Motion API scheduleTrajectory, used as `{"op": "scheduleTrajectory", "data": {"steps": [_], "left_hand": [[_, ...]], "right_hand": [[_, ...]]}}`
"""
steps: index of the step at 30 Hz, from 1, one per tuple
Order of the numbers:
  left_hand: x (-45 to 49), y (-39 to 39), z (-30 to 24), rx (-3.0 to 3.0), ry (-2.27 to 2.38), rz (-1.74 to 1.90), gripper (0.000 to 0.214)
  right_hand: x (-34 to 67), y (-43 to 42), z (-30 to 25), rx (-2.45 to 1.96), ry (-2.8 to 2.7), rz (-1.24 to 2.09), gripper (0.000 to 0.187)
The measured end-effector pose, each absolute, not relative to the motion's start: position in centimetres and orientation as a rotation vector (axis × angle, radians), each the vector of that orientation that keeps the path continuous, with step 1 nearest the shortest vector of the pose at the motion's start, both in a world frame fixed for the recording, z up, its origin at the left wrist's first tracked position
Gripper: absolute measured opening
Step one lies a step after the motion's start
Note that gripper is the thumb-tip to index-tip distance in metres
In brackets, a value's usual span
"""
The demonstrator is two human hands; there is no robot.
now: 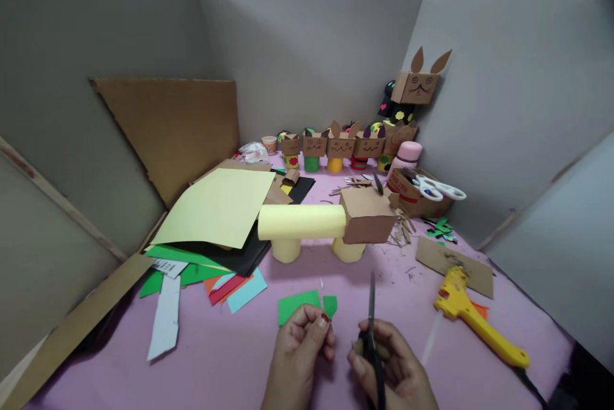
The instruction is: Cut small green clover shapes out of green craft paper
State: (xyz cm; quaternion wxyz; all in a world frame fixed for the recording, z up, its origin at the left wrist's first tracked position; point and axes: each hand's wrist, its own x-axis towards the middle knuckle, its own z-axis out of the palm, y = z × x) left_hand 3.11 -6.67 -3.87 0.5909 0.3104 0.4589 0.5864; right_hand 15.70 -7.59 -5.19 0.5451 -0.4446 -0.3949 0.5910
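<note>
Low in the head view, my left hand is closed in a pinch at the small piece of green paper, which shows just beyond the fingertips. A red patch shows at the thumb tip. Beside it lies a larger green paper strip. My right hand grips dark-handled scissors, blades pointing up and away from me. Beyond both hands stands a figure with a yellow paper-tube body, short yellow tube legs and a cardboard box head.
At right, a yellow glue gun rests on a cardboard piece; white scissors lie on a cardboard box. Stacked sheets and a white strip lie left. Several box-headed figures line the back near a pink bottle.
</note>
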Motion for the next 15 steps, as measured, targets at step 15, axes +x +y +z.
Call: {"op": "scheduleTrajectory", "data": {"steps": [15], "left_hand": [[4.1,-7.6,-3.3,1.063,1.107,1.187,0.022]], "right_hand": [[17.1,-5.5,-3.8,-0.984,-0.846,1.543,0.044]]}}
